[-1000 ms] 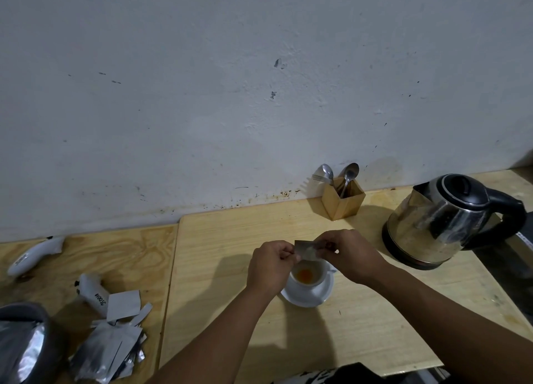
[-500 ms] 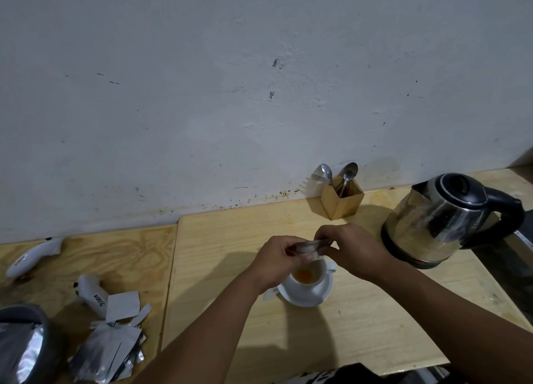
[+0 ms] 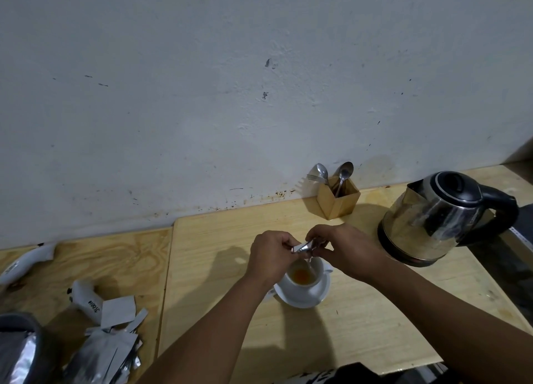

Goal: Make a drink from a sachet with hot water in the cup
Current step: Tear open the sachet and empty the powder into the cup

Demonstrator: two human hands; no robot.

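Both hands keep a pinch grip on the sachet [image 3: 302, 247]: left hand [image 3: 271, 256] on its left end, right hand [image 3: 343, 251] on its right end, fingers curled onto the foil. Sachet sits directly over the cup [image 3: 304, 274], between the two hands, not touching the rim as far as I can tell.

Change vs a second ago: sachet was upright-ish, flat face toward the camera. Now it's laid over, nearly horizontal and squeezed narrow, and both hands have shifted slightly up and back over the cup. A thin pale streak runs from under the sachet into the cup; probably powder falling, too small to be sure. My read: tear is done, this is the emptying step, mid-pour or tail end of it.

Containers:
- cup: white, stands on a white saucer [image 3: 314, 298] on the bench [image 3: 360, 334]. Orange-brown patch at the bottom, low fill. Can't tell whether it's powder or liquid.
- kettle [image 3: 432, 222]: steel, black lid closed, well to the right of the cup. Contents not visible. Water step looks not yet done.
- wooden holder [image 3: 339, 200] by the wall: spoons and a fork, handles down.
- foil bag [image 3: 17, 352] at the lower left edge, contents hidden; loose sachets [image 3: 106, 352] piled just beside it.

Next call, judging from this: finish emptying, drop the foil, go for the kettle.
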